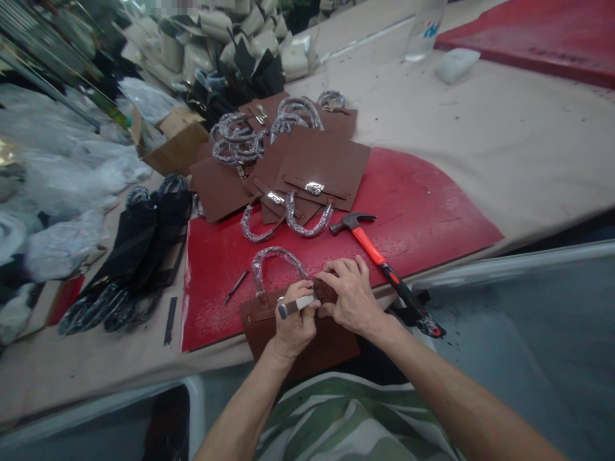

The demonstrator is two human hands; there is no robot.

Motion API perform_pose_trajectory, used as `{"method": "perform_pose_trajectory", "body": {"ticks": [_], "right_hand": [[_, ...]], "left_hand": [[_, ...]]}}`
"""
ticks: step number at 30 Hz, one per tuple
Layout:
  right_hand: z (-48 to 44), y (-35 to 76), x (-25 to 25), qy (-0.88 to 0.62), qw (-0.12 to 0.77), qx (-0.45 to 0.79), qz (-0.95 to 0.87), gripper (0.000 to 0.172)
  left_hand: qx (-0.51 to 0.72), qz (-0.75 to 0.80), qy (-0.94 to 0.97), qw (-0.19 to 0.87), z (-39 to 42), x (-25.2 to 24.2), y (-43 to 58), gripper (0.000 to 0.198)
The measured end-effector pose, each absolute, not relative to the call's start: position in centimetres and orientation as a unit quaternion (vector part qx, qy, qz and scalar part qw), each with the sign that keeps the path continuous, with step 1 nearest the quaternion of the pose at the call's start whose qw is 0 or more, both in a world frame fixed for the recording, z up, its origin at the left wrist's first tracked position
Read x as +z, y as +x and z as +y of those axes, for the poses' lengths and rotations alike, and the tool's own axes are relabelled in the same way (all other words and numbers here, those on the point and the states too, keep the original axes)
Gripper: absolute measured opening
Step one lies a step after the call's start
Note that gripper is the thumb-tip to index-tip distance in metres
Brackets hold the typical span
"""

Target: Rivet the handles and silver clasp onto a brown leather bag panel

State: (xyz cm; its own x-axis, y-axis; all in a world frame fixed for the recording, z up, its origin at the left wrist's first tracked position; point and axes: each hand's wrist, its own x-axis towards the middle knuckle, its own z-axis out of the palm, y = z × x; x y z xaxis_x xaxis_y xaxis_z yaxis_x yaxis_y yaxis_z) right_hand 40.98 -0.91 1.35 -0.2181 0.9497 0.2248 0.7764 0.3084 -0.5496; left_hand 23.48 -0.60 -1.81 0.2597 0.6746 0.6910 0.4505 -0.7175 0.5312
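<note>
In front of me, a brown leather bag panel [331, 346] with a plastic-wrapped handle [276, 253] overhangs the front edge of the red board [211, 314]. My left hand [294, 330] is closed around a short tool [296, 305] with a pale metallic body and a dark brown end; its exact kind does not show. Its tip is hidden between my hands. Beside it, my right hand [353, 294] grips the panel's upper edge near the strap, fingers bent. A claw hammer [372, 246] with an orange and black handle lies just beyond my right hand. A thin metal rod [235, 287] rests on the board to the left.
More brown panels [327, 160] with wrapped handles are piled behind. Black bag pieces [132, 256] lie left, near a cardboard box [175, 141] and plastic bags [62, 186]. A clear bottle [423, 35] stands at the back. Grey bins [528, 333] flank me below the table edge.
</note>
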Motion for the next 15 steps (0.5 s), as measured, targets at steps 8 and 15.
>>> {"method": "perform_pose_trajectory", "body": {"ticks": [8, 15], "right_hand": [[-0.8, 41.0, 1.5, -0.553, 0.263, 0.151, -0.776, 0.059], [-1.7, 46.0, 3.0, -0.649, 0.276, 0.013, -0.709, 0.038]], "left_hand": [[0.478, 0.355, 0.797, 0.103, 0.0, -1.2, 23.5, 0.010], [0.485, 0.356, 0.789, 0.124, 0.1, -1.1, 23.8, 0.007]]}}
